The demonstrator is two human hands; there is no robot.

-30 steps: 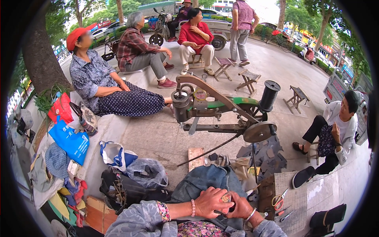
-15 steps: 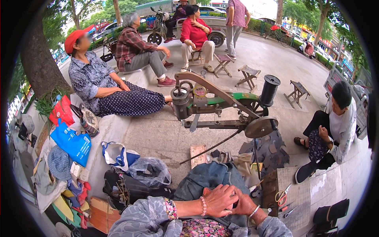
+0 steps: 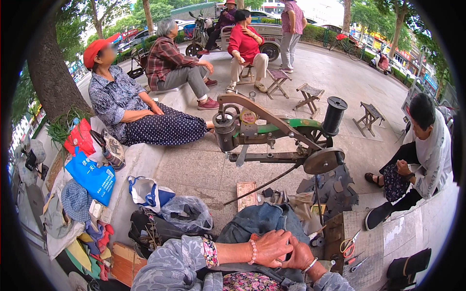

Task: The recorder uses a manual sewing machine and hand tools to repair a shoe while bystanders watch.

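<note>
Pressing your left hand (image 3: pixel 272 247) over your right hand (image 3: pixel 298 254) at the lower centre, you're working the blue denim garment (image 3: pixel 257 220) in your lap; whether either hand is clamped on it, I cannot tell. Next move likely calls for feeding it toward the hand-cranked stitching machine (image 3: pixel 272 133) standing beyond, mid-frame.

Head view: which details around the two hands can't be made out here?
- What the left hand and right hand clasp: hidden by the overlapping fingers.
- The denim cloth beneath them: its lower part is covered by the forearms.
- Orange-handled scissors and nearby small tools: too small to tell apart.
- The person's lap: cut off by the lower edge.
</note>
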